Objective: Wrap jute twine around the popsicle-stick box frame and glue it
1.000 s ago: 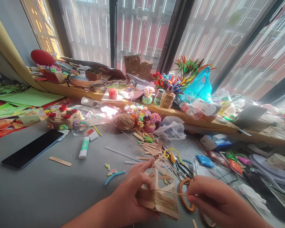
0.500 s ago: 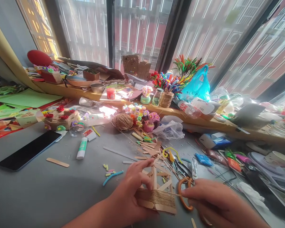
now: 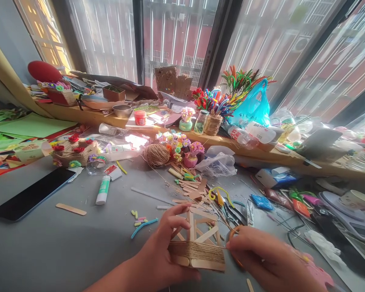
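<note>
My left hand (image 3: 158, 255) grips a frame of wooden craft sticks (image 3: 197, 243) at the bottom centre; its lower bar is wrapped in brown twine. My right hand (image 3: 261, 259) is closed just right of the frame, pinching the twine strand at the frame's right end. Orange-handled scissors (image 3: 232, 235) lie under that hand, mostly hidden. A thin strand runs back across the grey table (image 3: 63, 243) to a ball of twine (image 3: 156, 155).
A pile of loose craft sticks (image 3: 191, 186) lies behind the frame. A glue stick (image 3: 102, 190), a single stick (image 3: 70, 209) and a dark phone (image 3: 32, 194) lie to the left. The wooden sill (image 3: 261, 153) carries pipe-cleaner flowers, bottles and a blue bag. Tools and packets crowd the right.
My right hand has moved left, close against the frame's right end, shortening the stretched strand. The frame is held a little more upright, and the view has shifted slightly.
</note>
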Motion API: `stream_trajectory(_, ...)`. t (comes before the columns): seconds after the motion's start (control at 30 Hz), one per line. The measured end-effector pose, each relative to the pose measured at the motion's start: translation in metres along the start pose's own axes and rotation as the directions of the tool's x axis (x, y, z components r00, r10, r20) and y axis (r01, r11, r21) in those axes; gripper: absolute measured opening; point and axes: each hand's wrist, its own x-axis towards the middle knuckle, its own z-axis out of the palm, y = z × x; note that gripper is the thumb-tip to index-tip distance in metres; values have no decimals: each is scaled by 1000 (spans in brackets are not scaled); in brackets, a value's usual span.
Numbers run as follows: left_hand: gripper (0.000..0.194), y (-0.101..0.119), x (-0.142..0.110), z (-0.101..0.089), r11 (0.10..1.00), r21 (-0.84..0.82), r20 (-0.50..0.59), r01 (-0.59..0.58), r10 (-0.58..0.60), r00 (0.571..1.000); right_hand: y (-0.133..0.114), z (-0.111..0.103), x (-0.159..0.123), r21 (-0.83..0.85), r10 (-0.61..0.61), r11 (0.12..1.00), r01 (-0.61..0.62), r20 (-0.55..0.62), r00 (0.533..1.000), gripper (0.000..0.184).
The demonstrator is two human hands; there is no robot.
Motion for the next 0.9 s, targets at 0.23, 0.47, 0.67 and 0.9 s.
stream_trajectory(0.23,89,-10,-10,-7,993,70,-40,97,-95,995,6,9,-3,83,60,995,-54,-68,996,23)
stream_trajectory(0.47,87,-7,-12,-10,988,89,-39,123,-120,992,10,18,-10,85,21,996,-14,-81,997,19)
stream_trajectory(0.67,86,-7,-20,-15,980,139,-51,140,-134,990,8,23,-9,114,37,993,-28,-77,996,21)
stream_trajectory(0.9,90,-18,-29,-21,973,138,-66,186,-179,982,12,31,-7,138,38,990,-27,-83,996,20)
